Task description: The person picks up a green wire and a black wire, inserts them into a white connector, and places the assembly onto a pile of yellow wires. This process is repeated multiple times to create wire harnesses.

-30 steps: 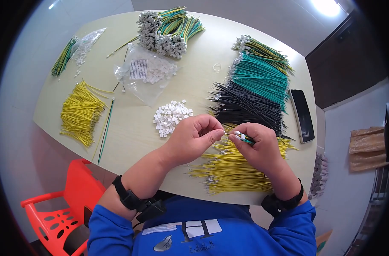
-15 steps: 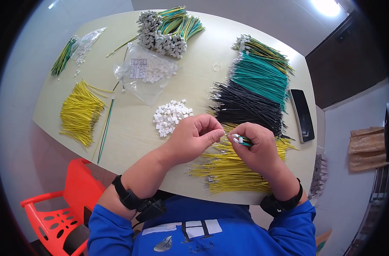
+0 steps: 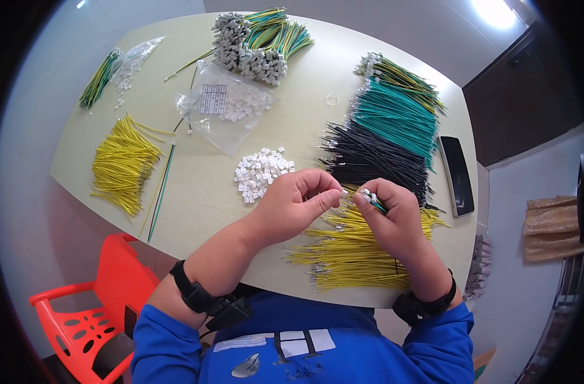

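Note:
Over the table, my left hand (image 3: 308,197) pinches a small white connector housing (image 3: 344,193) between thumb and fingertips. Just to its right, my right hand (image 3: 396,208) is closed around a few wires with white connectors (image 3: 367,195) on their ends; green and dark wire shows between the fingers, the rest is hidden by the palm. Beneath both hands lie yellow wires (image 3: 349,259) with metal terminals at their left ends. A pile of loose white connector housings (image 3: 261,173) sits beside my left hand. Black wires (image 3: 375,160) lie just beyond my right hand.
Green wires (image 3: 394,118) and a phone (image 3: 455,176) lie on the right. Farther back are a plastic bag of housings (image 3: 221,109) and a heap of finished-looking wire bundles (image 3: 253,54). More yellow wires (image 3: 122,166) lie left, near a red chair (image 3: 122,275).
My hands have moved slightly apart, and a white housing now shows at my left fingertips. The right hand has turned a little, showing more of its connectors. The view has shifted slightly.

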The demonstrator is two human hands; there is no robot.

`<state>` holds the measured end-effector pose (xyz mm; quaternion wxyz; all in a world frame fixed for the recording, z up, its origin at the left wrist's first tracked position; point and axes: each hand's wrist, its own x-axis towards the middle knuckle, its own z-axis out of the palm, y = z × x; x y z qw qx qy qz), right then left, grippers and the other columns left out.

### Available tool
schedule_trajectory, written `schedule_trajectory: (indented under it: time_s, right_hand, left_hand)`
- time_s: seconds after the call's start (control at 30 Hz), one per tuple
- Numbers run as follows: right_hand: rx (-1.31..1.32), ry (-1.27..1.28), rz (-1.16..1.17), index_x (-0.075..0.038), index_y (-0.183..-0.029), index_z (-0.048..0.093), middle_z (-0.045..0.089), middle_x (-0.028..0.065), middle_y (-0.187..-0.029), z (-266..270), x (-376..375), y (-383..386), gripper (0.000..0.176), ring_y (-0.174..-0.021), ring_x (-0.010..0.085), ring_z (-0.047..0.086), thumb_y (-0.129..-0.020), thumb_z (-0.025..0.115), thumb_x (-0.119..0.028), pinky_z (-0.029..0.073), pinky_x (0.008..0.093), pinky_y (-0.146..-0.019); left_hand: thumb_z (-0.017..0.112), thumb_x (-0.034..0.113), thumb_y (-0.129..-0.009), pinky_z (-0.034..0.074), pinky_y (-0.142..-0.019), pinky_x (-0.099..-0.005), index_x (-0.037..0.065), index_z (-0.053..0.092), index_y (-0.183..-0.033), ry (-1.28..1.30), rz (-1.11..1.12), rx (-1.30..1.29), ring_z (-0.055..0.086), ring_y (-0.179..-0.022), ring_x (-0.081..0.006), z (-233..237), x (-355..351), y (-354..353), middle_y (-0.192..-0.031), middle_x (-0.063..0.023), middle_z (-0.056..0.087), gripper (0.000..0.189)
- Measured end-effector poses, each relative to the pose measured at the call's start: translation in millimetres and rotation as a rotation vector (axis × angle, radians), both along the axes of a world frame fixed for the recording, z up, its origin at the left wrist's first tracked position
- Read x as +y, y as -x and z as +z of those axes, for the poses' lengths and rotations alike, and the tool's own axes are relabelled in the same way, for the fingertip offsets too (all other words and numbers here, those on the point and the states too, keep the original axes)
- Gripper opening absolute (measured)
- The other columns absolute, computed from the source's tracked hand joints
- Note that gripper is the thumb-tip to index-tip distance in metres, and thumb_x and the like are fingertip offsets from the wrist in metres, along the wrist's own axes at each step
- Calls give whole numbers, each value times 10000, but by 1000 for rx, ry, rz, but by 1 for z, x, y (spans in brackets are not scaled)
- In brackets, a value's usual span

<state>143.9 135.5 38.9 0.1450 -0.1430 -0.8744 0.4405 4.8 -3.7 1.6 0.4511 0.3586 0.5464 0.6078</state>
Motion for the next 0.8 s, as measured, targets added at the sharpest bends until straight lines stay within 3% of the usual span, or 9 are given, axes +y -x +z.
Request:
schedule_trajectory:
  time_s: [0.43, 0.53, 0.57, 0.7, 0.8]
  right_hand:
    - [-38, 44, 31, 12, -822, 573, 504, -19, -661, 2, 0, 0, 91, -616, 41, 421, -868, 585, -66, 355, 205, -547]
    - [-19, 97, 14, -10, -815, 589, 537, 80, -626, 1, 0, 1, 100, -549, 162, 488, -834, 613, -105, 396, 286, -528]
    - [-18, 97, 15, -10, -815, 589, 537, 80, -626, 0, 0, 1, 100, -549, 162, 488, -834, 613, -105, 396, 286, -528]
    - [-22, 123, 20, -10, -812, 589, 536, 76, -626, -2, 1, 1, 104, -548, 151, 481, -837, 616, -108, 394, 281, -527]
    - [-54, 107, 39, 5, -828, 572, 513, -20, -666, 1, 0, 0, 115, -619, 39, 421, -869, 608, -96, 355, 203, -551]
  left_hand:
    - [577, 80, -903, 434, -705, -186, -3, 576, -995, 40, -17, 59, 536, -787, -44, -4, 0, 0, -865, -7, 592, 124]
    - [577, 63, -899, 433, -703, -184, 4, 585, -1011, -57, 35, 68, 533, -792, -39, -5, 2, -4, -872, -4, 595, 127]
    - [578, 55, -897, 432, -702, -183, 7, 589, -1020, -104, 61, 73, 531, -794, -37, -5, 2, -4, -876, -3, 597, 132]
    - [578, 37, -893, 429, -699, -180, 15, 607, -1024, -143, -1, 115, 528, -797, -35, -6, 1, -3, -891, 1, 602, 137]
    - [579, 38, -893, 425, -686, -179, 13, 614, -1013, -110, 27, 131, 524, -792, -32, -6, 0, -4, -901, -4, 605, 127]
